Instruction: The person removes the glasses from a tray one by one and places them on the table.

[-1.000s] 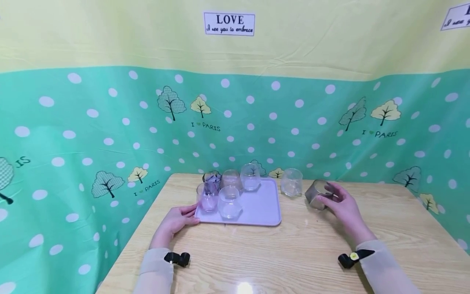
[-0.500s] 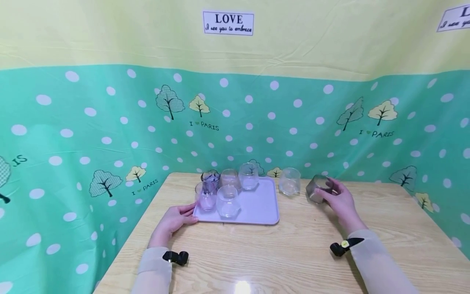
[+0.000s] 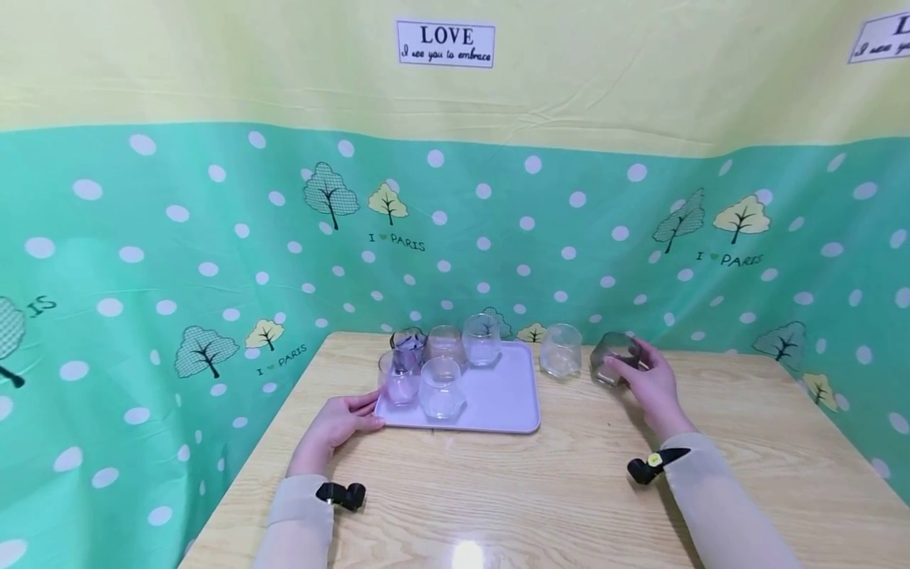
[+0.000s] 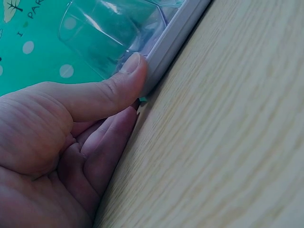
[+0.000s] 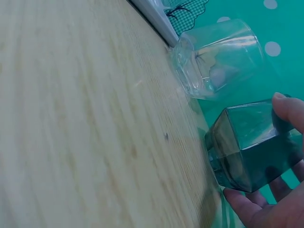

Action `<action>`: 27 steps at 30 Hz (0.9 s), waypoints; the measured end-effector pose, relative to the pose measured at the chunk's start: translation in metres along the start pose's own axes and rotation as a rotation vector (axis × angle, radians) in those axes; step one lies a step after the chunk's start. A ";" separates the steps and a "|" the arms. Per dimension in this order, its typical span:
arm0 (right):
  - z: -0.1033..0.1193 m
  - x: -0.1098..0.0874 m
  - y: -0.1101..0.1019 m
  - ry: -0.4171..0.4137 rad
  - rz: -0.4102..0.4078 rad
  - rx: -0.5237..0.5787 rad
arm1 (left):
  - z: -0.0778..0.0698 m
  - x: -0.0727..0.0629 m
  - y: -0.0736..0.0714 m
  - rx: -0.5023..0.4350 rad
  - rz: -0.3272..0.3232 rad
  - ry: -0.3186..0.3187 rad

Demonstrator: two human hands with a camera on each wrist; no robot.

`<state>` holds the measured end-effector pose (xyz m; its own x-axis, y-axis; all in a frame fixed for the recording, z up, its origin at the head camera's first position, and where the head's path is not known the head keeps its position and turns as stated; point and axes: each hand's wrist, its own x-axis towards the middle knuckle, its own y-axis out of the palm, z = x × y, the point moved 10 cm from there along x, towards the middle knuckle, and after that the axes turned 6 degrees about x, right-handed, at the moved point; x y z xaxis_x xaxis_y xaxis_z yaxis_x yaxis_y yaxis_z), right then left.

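Table (image 3: 569, 498), seven glasses (image 3: 442, 391), left fingers (image 4: 108, 145) pinching one tray (image 3: 503, 395), right fingers (image 5: 244, 207) round the grey glass (image 5: 254, 142)

One glass (image 5: 249, 147) is smoky-grey, the tray (image 3: 501, 391) lilac, the cloth (image 3: 469, 194) yellow and dotted green.

Seven glasses (image 3: 561, 352), one tray (image 3: 502, 395), two hands (image 3: 334, 423), one table (image 3: 562, 498), two wrist cameras (image 3: 343, 496)

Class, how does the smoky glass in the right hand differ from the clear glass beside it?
The smoky glass is tinted dark grey; the clear glass is colourless. The right hand grips the smoky glass; the clear glass is untouched. The clear glass is nearer the tray than the smoky glass. Both are see-through.
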<state>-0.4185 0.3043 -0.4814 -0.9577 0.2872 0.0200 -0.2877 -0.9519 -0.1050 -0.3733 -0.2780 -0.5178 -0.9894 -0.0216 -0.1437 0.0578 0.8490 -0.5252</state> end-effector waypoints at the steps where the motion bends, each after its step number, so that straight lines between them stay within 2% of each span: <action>1: 0.000 0.001 0.001 -0.002 -0.002 -0.002 | 0.000 0.000 0.000 -0.003 0.002 -0.001; 11: -0.002 0.007 0.009 -0.043 0.012 -0.022 | 0.002 0.003 0.000 0.008 -0.002 -0.015; 27: -0.008 0.007 0.010 -0.078 0.041 -0.106 | 0.000 -0.001 0.000 0.017 -0.003 0.003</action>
<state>-0.4278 0.2977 -0.4906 -0.9677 0.2352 0.0908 -0.2495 -0.9450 -0.2112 -0.3728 -0.2773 -0.5176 -0.9900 -0.0228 -0.1395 0.0567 0.8397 -0.5401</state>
